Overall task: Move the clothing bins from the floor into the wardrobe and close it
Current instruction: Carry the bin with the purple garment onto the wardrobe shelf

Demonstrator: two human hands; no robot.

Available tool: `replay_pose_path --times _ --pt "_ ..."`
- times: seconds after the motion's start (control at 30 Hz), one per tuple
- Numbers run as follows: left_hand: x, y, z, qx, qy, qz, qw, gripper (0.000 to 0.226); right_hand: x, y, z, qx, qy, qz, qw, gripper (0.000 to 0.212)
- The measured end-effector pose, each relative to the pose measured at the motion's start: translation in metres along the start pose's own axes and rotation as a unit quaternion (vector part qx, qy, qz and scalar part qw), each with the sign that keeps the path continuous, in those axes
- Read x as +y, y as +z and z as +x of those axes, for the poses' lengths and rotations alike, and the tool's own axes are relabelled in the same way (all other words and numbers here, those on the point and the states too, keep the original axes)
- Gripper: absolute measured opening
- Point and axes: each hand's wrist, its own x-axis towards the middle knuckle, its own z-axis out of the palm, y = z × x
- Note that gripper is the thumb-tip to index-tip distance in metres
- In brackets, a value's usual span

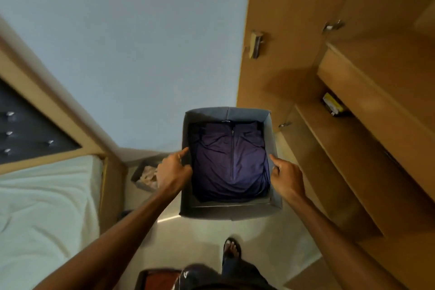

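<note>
I hold a grey fabric bin (226, 114) in the air in front of me, above the floor. A folded dark purple zip garment (230, 160) fills it. My left hand (173, 170) grips the bin's left wall and my right hand (287, 178) grips its right wall, each thumb along the rim. The open wooden wardrobe (353, 125) stands to the right, its shelves bare apart from one small item. A second grey bin (146, 175) holding light clothes sits on the floor behind my left hand, by the bed's corner.
A bed with a white sheet (44, 207) and dark headboard (28, 129) lies at the left. The open wardrobe door (277, 30) stands behind the held bin. A yellow packet (332, 106) lies on a wardrobe shelf. My sandalled foot (231, 248) is below, with a dark red-lined object (160, 278) by it.
</note>
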Motion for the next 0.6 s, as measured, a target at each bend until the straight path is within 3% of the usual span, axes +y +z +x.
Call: replay_pose_path --times 0.33,0.6 --pt "0.202 0.066 0.149 -0.090 0.169 -0.030 0.981 0.054 0.062 -0.115 0.138 0.166 0.114 0.040 0.979 0.043" --pt "0.367 0.133 0.222 -0.222 0.315 -0.097 0.918 0.051 0.111 -0.201 0.169 0.287 0.222 0.043 0.931 0.045"
